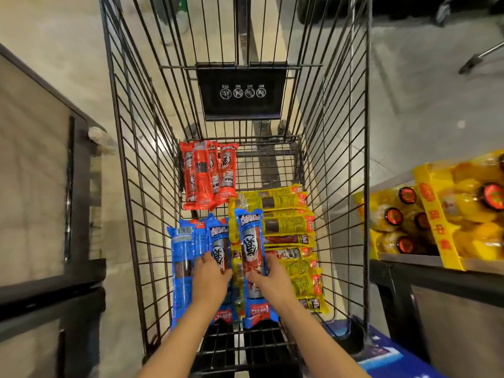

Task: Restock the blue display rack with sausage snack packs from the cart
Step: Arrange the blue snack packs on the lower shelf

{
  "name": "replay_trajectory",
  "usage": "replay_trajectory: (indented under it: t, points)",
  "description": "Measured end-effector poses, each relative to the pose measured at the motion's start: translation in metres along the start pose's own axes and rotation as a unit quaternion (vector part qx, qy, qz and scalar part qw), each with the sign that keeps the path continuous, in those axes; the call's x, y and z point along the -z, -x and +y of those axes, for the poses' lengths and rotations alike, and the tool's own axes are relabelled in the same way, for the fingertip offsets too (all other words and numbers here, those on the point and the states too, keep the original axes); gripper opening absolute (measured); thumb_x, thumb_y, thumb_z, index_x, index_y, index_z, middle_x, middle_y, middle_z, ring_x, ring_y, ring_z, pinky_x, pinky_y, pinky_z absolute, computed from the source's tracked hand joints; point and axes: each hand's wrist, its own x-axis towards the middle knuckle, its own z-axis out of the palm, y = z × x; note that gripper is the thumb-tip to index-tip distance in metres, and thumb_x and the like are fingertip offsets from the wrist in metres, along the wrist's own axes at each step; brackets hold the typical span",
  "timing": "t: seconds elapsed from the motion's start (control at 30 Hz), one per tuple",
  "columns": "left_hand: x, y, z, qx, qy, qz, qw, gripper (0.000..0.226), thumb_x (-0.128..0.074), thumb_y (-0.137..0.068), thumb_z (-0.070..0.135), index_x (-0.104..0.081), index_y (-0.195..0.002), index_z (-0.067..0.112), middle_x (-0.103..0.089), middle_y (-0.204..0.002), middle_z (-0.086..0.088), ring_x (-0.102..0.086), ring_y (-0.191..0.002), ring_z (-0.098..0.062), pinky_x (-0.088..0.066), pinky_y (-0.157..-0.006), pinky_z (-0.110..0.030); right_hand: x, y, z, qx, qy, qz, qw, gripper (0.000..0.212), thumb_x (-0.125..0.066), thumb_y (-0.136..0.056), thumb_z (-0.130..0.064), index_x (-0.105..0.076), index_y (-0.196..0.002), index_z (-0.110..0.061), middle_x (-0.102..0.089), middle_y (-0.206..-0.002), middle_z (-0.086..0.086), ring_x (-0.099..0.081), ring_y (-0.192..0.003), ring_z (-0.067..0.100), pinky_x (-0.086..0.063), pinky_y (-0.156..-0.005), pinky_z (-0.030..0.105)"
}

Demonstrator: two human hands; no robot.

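a view straight down into a wire shopping cart [141, 186], both bare arms reaching in.

risks first, as a judgement: the packs are slick and overlap loosely, so lifting one could drag a neighbour along or let it slide out of the grasp. thin ends could also catch in the wire floor.

the left hand [211, 279] lies on a blue sausage pack [219, 249], fingers [203, 261] spread over the blue pile; whether it pinches anything cannot be told. the right hand [268, 279] curls round the lower half of another blue pack [252, 257], which is tilted up above the others.

inside the cart: a blue pile [182, 268] at the near left, a red pile [207, 175] further away, and yellow packs [289, 225] stacked crosswise on the right.

a blue surface [387, 353] shows at the lower right, beside the cart; it may be the display rack, but that is unclear. to the right, a yellow tray [433, 214] holds red-capped bottles [406, 195].
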Motion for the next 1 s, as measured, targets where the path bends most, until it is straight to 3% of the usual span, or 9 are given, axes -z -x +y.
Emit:
replay_trajectory:
  t: [0.1,0.23,0.3,0.4,0.5,0.6,0.73,0.9,1.0]
  points:
    - [-0.005,0.001,0.006,0.034,-0.033,0.016,0.999,0.065,-0.07,-0.082,0.032,-0.04,-0.129,-0.002,-0.035,-0.139,-0.021,-0.044,-0.124,-0.034,-0.045,-0.099,-0.04,0.013,0.008,0.001,0.002,-0.024,0.008,1.0,0.04,-0.068,-0.083,-0.015,-0.05,-0.118,-0.02,-0.064,-0.098,-0.007,-0.065,-0.089,0.013,-0.056,-0.079,0.032]
    - [-0.005,0.007,0.009,0.06,0.007,0.03,0.998,0.071,-0.074,-0.077,0.034,-0.037,-0.126,-0.001,-0.046,-0.129,-0.019,-0.048,-0.118,-0.034,-0.047,-0.092,-0.042,0.026,0.016,-0.003,0.012,-0.038,0.014,0.999,0.038,-0.07,-0.083,-0.015,-0.051,-0.115,-0.019,-0.064,-0.096,-0.006,-0.065,-0.085,0.011,-0.055,-0.072,0.024]
    - [0.002,0.016,0.011,0.056,0.062,0.028,0.996,0.061,-0.073,-0.077,0.033,-0.037,-0.116,0.003,-0.058,-0.107,-0.015,-0.059,-0.094,-0.031,-0.052,-0.071,-0.039,0.03,0.021,-0.007,0.008,-0.048,0.017,0.999,0.035,-0.07,-0.083,-0.013,-0.052,-0.112,-0.018,-0.063,-0.092,-0.007,-0.064,-0.083,0.011,-0.055,-0.072,0.026]
    - [0.018,0.032,0.013,0.018,0.157,0.026,0.987,0.044,-0.073,-0.079,0.024,-0.038,-0.1,0.006,-0.053,-0.076,-0.002,-0.052,-0.064,-0.019,-0.038,-0.05,-0.027,0.034,0.034,-0.017,0.007,-0.058,0.022,0.998,0.053,-0.073,-0.08,-0.021,-0.048,-0.126,-0.013,-0.062,-0.11,0.002,-0.064,-0.1,0.024,-0.054,-0.088,0.042]
    - [0.044,0.054,0.018,-0.04,0.262,0.024,0.964,0.044,-0.076,-0.077,0.016,-0.038,-0.098,0.009,-0.048,-0.076,0.003,-0.053,-0.076,-0.024,-0.039,-0.061,-0.029,0.041,0.051,-0.024,0.011,-0.081,0.037,0.996,0.055,-0.075,-0.078,-0.022,-0.049,-0.125,-0.013,-0.06,-0.12,0.007,-0.062,-0.107,0.028,-0.052,-0.091,0.042]
    - [0.078,0.085,0.028,-0.08,0.332,-0.005,0.94,0.045,-0.073,-0.08,0.011,-0.038,-0.107,0.012,-0.049,-0.085,0.008,-0.053,-0.077,-0.009,-0.039,-0.06,-0.015,0.05,0.076,-0.027,0.032,-0.122,0.059,0.99,0.035,-0.075,-0.075,-0.016,-0.058,-0.106,-0.018,-0.07,-0.104,0.009,-0.068,-0.093,0.028,-0.054,-0.087,0.05]
    - [0.11,0.117,0.032,-0.124,0.36,-0.038,0.924,0.036,-0.077,-0.076,0.016,-0.053,-0.102,0.01,-0.063,-0.099,-0.002,-0.061,-0.09,-0.02,-0.046,-0.074,-0.024,0.056,0.12,-0.041,0.067,-0.181,0.075,0.978,0.035,-0.072,-0.08,-0.01,-0.057,-0.112,-0.014,-0.072,-0.094,0.005,-0.07,-0.083,0.02,-0.057,-0.075,0.032]
    - [0.135,0.165,0.042,-0.187,0.352,-0.082,0.913,0.019,-0.075,-0.077,0.021,-0.063,-0.09,0.015,-0.067,-0.08,-0.003,-0.06,-0.07,-0.017,-0.043,-0.06,-0.023,0.064,0.178,-0.048,0.124,-0.251,0.108,0.954,0.035,-0.074,-0.074,-0.012,-0.061,-0.106,-0.016,-0.073,-0.097,0.009,-0.07,-0.089,0.025,-0.054,-0.086,0.042]
    - [0.139,0.186,0.052,-0.237,0.329,-0.114,0.907,0.02,-0.078,-0.075,0.024,-0.062,-0.086,0.02,-0.067,-0.079,-0.004,-0.061,-0.069,-0.018,-0.05,-0.065,-0.028,0.068,0.212,-0.038,0.152,-0.3,0.139,0.931,0.051,-0.074,-0.062,-0.022,-0.058,-0.109,-0.013,-0.071,-0.104,0.013,-0.069,-0.093,0.026,-0.053,-0.086,0.042]
